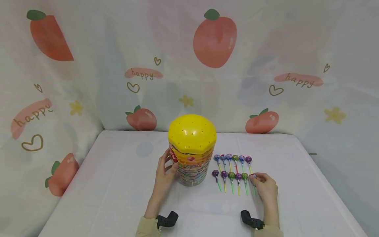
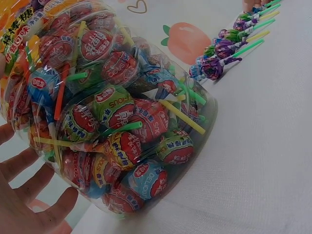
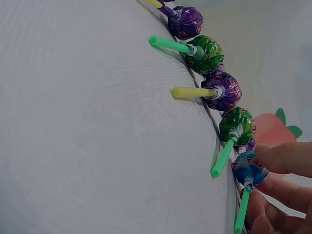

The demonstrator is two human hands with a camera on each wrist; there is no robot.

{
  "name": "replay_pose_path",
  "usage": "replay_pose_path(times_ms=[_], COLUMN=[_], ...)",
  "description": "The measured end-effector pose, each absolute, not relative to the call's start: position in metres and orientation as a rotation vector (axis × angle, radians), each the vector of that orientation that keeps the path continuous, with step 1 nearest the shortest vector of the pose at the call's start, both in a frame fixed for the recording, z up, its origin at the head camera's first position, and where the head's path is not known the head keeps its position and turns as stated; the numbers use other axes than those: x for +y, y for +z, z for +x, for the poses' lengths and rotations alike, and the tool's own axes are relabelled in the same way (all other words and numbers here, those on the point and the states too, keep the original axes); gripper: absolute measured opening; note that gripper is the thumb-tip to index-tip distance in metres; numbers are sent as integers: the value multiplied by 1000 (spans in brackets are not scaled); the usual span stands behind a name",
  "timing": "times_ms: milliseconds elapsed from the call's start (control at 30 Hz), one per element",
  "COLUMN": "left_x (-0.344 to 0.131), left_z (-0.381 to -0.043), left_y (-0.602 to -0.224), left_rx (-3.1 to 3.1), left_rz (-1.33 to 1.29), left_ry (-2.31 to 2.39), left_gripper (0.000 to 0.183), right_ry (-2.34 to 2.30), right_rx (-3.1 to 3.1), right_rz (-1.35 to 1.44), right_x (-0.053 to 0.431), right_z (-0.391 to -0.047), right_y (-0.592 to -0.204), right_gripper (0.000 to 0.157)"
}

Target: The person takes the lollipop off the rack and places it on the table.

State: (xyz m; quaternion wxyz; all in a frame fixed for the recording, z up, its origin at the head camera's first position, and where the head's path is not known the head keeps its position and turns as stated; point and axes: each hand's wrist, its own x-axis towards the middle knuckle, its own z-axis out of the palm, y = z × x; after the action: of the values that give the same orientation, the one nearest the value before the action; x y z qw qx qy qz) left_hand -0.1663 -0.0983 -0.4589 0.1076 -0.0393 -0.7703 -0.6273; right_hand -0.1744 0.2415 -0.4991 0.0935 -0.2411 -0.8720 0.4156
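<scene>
A clear ribbed jar [image 1: 192,171] with a yellow lid [image 1: 192,133] stands on the table, full of wrapped lollipops [image 2: 114,107]. My left hand [image 1: 165,171] is at the jar's left side, its fingers spread and fairly straight along the wall. To the right of the jar, lollipops lie in two rows, a back row [image 1: 235,158] and a front row [image 1: 231,176]. My right hand [image 1: 266,187] pinches the head of a blue lollipop [image 3: 249,169] with a green stick, at the right end of the front row. Beside it lies a green lollipop [image 3: 237,126].
A white cloth covers the table [image 1: 296,184]. Behind it hangs a curtain [image 1: 189,85] printed with peaches and hearts. Black straps with mounts, such as the left one [image 1: 168,219], sit on both wrists.
</scene>
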Motion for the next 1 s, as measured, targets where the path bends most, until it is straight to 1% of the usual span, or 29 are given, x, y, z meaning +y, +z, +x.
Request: replay_pose_path(times_ms=[100, 333, 467, 633, 833, 1000], left_x=[-99, -102, -105, -111, -124, -137], left_z=[-169, -183, -184, -184, -190, -194], left_y=[-462, -490, -494, -492, -482, -474], left_rx=[-2274, -2242, -2238, -2267, -2312, -2459], left_rz=[-113, -102, -116, -128, -167, -233], left_ry=[-1829, -1824, -1791, -1781, -1688, -1477], left_gripper=[64, 65, 64, 62, 51, 54], right_ry=[1235, 1293, 1315, 1260, 1229, 1233], right_rx=[-2589, -2563, -2544, -2500, -2483, -2367], right_rz=[-726, -717, -740, -712, -560, -439], right_x=[241, 244, 246, 245, 235, 225], right_z=[-175, -177, -177, -179, -185, -187], right_y=[-499, -500, -500, -494, -479, -465], right_gripper=[33, 33, 32, 31, 29, 22])
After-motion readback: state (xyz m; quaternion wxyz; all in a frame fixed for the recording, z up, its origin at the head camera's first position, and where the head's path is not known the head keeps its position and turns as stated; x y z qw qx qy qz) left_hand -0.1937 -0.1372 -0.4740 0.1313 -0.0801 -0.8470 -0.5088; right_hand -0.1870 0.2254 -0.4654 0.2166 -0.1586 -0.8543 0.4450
